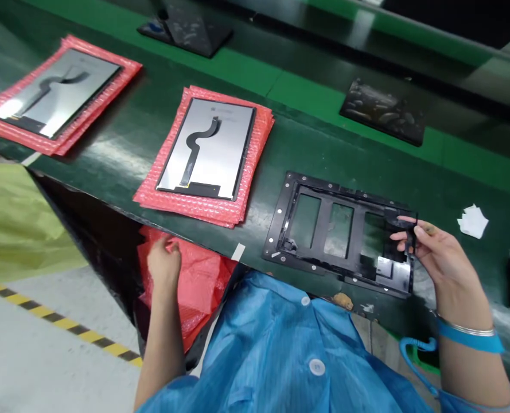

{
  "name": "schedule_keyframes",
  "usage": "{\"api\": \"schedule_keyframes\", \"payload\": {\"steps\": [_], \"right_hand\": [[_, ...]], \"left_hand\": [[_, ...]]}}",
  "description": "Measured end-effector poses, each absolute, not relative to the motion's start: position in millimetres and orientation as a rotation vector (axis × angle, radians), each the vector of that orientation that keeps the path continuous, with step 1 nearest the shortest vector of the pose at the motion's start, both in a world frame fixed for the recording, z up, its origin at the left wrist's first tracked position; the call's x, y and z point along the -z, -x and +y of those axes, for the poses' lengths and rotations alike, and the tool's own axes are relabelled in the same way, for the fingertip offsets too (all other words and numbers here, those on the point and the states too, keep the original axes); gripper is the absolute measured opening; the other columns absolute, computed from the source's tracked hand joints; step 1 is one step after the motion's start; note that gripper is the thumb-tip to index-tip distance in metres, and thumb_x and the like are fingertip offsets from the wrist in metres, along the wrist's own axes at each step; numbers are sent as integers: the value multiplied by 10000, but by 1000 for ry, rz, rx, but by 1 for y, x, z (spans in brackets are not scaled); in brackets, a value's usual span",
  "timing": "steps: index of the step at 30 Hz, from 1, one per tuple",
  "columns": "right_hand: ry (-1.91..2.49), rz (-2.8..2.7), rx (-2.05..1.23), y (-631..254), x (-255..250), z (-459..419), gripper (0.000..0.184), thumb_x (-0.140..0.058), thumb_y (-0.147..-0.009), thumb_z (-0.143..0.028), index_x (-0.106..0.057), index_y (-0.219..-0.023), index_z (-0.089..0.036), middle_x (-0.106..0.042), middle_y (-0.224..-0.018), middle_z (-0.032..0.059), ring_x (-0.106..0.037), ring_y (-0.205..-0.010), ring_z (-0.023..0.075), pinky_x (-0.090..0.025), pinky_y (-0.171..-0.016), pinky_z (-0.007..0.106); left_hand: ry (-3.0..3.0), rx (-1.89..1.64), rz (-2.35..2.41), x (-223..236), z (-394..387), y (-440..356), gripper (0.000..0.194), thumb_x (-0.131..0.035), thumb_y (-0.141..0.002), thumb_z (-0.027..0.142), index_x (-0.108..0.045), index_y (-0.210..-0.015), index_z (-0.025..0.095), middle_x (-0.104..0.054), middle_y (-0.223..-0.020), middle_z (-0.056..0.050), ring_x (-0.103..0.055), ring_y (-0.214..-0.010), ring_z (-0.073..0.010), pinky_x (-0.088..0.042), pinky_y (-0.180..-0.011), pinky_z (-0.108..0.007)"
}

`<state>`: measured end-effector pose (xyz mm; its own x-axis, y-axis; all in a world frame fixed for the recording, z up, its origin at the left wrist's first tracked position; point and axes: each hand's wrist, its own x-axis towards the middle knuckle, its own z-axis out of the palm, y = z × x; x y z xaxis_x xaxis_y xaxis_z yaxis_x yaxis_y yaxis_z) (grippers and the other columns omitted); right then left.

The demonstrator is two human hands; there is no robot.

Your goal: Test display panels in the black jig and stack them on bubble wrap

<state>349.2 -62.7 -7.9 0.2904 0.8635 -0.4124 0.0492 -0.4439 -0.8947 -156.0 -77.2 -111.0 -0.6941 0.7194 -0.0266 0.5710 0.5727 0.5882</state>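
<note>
Black frame, one: at the bench's near edge, right of centre; long axis left to right, right end slightly nearer. Extends leftward from the right hand, much the closer hand, whose thumb and fingers are clamped on its right end.

Left hand, one: below the bench edge, well left of the frame, fingers curled over the red bubble wrap; whether a sheet is gripped, cannot tell.

Dark bin, one: contains that wrap.

Display panel, one: ribbon cable uppermost, on stacked pink bubble sheets, left of the frame.
</note>
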Motion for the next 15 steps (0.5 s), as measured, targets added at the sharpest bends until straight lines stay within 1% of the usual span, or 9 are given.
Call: {"api": "schedule_keyframes", "payload": {"steps": [2,4,6,8,9,11,13,15], "right_hand": [[1757,-848,-1247,-349,6,-59,448,-835,-580,-511,-715,-905,-225,-736,-770,102,-630,-561,201,-512,-537,337],[1801,-864,-1235,-349,4,-57,502,-840,-556,-547,-718,-909,-212,-735,-766,105,-639,-587,205,-514,-556,334],[1885,-919,-1172,-348,2,-58,558,-804,-571,-608,-728,-940,-196,-726,-749,109,-637,-613,213,-484,-540,323],[2008,-1035,-1013,-349,1,-59,581,-719,-642,-649,-741,-987,-182,-716,-741,104,-626,-642,221,-448,-541,325],[2085,-1116,-897,-349,0,-61,579,-668,-688,-651,-747,-1018,-182,-716,-753,98,-625,-663,226,-450,-571,339],[2245,-1292,-610,-349,-1,-65,564,-575,-774,-623,-747,-1100,-195,-726,-802,86,-637,-713,241,-473,-678,389],[2325,-1430,-345,-348,-4,-71,548,-536,-822,-589,-737,-1166,-214,-735,-851,76,-644,-713,246,-483,-744,427],[2236,-1534,-213,-345,-7,-79,522,-550,-850,-569,-725,-1196,-220,-736,-886,77,-643,-694,242,-501,-728,425]], "left_hand": [[-1025,-976,2674,97,-69,153,251,-466,-764,230,-602,-968,178,-665,-1058,-141,-649,-1054,-301,-507,-946,-433],[-1045,-1182,2767,76,-60,148,350,-399,-815,213,-562,-1115,138,-608,-1226,-170,-606,-1153,-259,-486,-988,-386],[-1190,-1414,2766,54,-50,141,388,-414,-813,214,-552,-1162,114,-601,-1255,-168,-597,-1156,-229,-479,-982,-353],[-1387,-1551,2691,35,-38,133,408,-456,-790,210,-565,-1171,115,-621,-1248,-141,-599,-1153,-208,-472,-976,-346],[-1473,-1548,2646,28,-30,128,419,-474,-787,203,-569,-1185,116,-623,-1254,-127,-595,-1165,-201,-467,-983,-347],[-1569,-1395,2598,16,-14,121,446,-513,-792,184,-574,-1227,105,-617,-1278,-118,-577,-1201,-202,-447,-1019,-357],[-1591,-1126,2575,7,5,114,452,-556,-817,178,-593,-1254,71,-614,-1295,-140,-556,-1240,-243,-405,-1080,-396],[-1568,-818,2572,2,23,109,445,-567,-860,199,-616,-1279,58,-620,-1301,-164,-531,-1277,-302,-357,-1122,-460]]}}
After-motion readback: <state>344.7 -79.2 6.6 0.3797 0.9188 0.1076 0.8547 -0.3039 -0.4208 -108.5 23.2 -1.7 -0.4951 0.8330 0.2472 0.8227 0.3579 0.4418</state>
